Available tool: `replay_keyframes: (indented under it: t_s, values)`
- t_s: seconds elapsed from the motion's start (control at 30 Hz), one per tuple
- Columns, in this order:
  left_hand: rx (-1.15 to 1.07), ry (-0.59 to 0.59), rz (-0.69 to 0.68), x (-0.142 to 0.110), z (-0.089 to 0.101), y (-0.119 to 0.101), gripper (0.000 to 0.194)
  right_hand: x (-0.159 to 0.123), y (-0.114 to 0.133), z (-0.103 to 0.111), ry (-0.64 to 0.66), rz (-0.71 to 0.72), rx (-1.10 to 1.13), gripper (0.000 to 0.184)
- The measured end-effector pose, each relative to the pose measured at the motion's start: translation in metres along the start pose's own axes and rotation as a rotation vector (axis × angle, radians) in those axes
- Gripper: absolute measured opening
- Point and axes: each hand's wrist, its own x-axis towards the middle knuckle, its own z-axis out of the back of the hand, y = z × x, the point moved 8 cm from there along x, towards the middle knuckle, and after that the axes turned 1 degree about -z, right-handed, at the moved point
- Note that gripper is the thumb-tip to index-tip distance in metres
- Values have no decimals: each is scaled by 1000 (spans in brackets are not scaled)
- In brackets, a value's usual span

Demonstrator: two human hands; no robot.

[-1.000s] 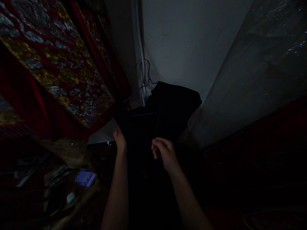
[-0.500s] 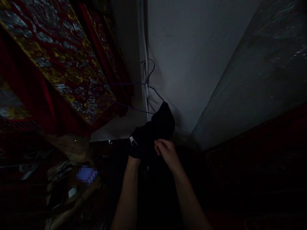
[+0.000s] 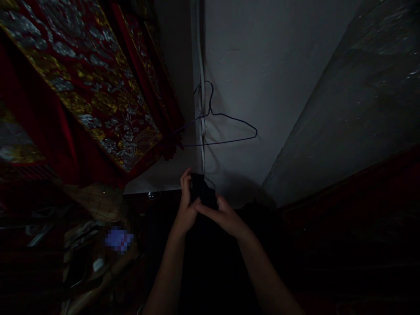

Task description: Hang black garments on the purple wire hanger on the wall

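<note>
Both of my hands are closed on a piece of black cloth (image 3: 202, 189), which looks bunched or folded between them. My left hand (image 3: 186, 205) grips its left side, fingers curled up around the edge. With the thumb laid across the near side, my right hand (image 3: 225, 214) holds the right end. Beyond the hands, a thin dark blue wire hanger (image 3: 229, 142) hangs bare by its hook beside a pale cable on the wall. In this dim light the cloth's kind does not show.
At the left hangs a red cloth (image 3: 108, 87) embroidered in gold and silver. Below it are a beige checked cloth (image 3: 101, 203), a small white object (image 3: 98, 264) and a blurred-out blue patch. Clear plastic sheeting (image 3: 348, 96) covers the right side of the pale wall (image 3: 262, 52).
The black cloth has come off the hanger, which now hangs higher and level. My left hand has emerged from under the cloth, and my right hand has taken hold of it.
</note>
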Motion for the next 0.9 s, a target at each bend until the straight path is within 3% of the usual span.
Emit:
replay_keyframes:
  t_s: [0.1,0.2,0.3,0.33,0.37,0.43,0.47,0.6,0.7,0.77,0.9]
  values:
    - [-123,213,180,1,2,14,47,6,10,24,80,-117,-83,25]
    - [45,525,398,-15,-2,32,46,20,39,68,-18,-74,-229,14]
    - [305,804,441,-33,-2,41,48,47,79,104,-223,158,-360,11]
    - [368,862,440,-35,-1,41,49,57,90,110,-289,267,-376,8]
    - [422,894,442,-36,3,41,50,67,97,115,-349,370,-378,17]
    - [510,857,430,-28,14,36,52,91,98,120,-443,498,-357,38]
    - [546,820,407,-21,21,32,52,106,90,122,-460,496,-352,43]
    - [675,760,301,5,46,15,47,155,36,133,-379,170,-506,29]
    - [822,732,272,24,69,10,43,152,18,157,-397,39,-637,25]
    - [890,691,246,38,82,5,42,139,29,168,-426,149,-645,22]
    - [859,680,142,55,79,-13,41,128,53,157,-367,381,-567,57]
